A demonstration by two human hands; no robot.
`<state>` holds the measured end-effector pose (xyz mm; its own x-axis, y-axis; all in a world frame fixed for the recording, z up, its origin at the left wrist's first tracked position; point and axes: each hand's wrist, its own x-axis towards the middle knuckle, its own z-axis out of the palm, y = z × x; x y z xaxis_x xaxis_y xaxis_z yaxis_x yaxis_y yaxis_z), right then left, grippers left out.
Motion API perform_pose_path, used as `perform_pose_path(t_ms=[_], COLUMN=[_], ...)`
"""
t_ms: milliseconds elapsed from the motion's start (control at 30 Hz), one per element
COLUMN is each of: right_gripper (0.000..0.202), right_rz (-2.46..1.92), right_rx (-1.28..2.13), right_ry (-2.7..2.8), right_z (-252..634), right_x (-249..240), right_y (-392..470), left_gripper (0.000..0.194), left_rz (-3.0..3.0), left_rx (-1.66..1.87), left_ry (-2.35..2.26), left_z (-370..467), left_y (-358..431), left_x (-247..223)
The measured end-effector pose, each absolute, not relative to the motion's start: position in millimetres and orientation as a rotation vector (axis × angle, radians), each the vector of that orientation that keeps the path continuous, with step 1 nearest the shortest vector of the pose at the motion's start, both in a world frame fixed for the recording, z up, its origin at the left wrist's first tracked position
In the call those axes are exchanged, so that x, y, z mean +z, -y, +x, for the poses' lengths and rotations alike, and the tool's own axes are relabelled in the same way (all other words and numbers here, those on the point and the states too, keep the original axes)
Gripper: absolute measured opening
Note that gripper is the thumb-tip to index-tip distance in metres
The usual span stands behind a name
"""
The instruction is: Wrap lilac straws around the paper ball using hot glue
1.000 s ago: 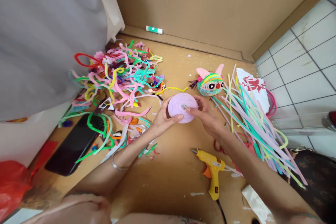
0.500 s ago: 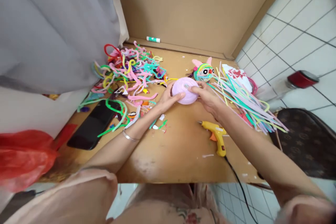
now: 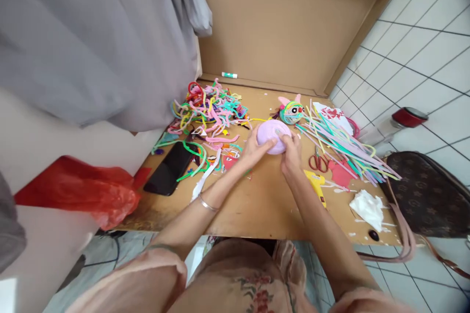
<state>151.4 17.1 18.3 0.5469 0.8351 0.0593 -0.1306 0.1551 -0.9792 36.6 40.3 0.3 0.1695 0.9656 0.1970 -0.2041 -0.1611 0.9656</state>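
Observation:
Both my hands hold a round, light purple ball (image 3: pixel 272 133) with a ridged, coiled-looking surface, above the middle of the table. My left hand (image 3: pixel 256 146) grips its left side, thumb across the lower front. On the right side, my right hand (image 3: pixel 292 149) is closed on it, with the thumb pressed on its face. Just behind sits a finished-looking animal head (image 3: pixel 292 111) wound in coloured strands, with pink ears, eyes and a red nose. A yellow glue gun (image 3: pixel 316 187) lies partly hidden by my right forearm.
A tangle of pipe cleaners (image 3: pixel 211 107) and a black phone (image 3: pixel 171 168) lie left. On the right are straight pipe cleaners (image 3: pixel 345 142), scissors (image 3: pixel 318 162), a crumpled tissue (image 3: pixel 367 209) and a brown bag (image 3: pixel 429 195). A glue stick (image 3: pixel 229 75) lies by the cardboard.
The camera view has shifted, so the table appears further off and the scissors and tissue are now visible. My right hand has turned around the purple ball, its fingers more bunched.

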Motion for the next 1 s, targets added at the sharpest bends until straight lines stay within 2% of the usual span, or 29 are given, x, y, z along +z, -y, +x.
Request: perform_pose_path(t_ms=[100, 200, 1000], right_gripper=[0.048, 0.054, 0.065], right_rz=[-1.246, -1.279, -1.364], right_rx=[0.623, 0.552, 0.705], right_ry=[0.703, 0.659, 0.706], right_z=[149.6, 149.8, 146.6], right_x=[12.0, 6.0, -23.6], right_y=[-18.3, -21.4, -17.5], left_gripper=[0.082, 0.08, 0.071], left_rz=[1.255, 1.287, 1.331], left_rx=[1.243, 1.239, 1.223], left_ry=[-0.982, -1.039, -1.171], left_z=[50.3, 57.0, 44.7], left_y=[-28.1, -22.2, -29.3], left_x=[-2.4, -2.9, -20.9])
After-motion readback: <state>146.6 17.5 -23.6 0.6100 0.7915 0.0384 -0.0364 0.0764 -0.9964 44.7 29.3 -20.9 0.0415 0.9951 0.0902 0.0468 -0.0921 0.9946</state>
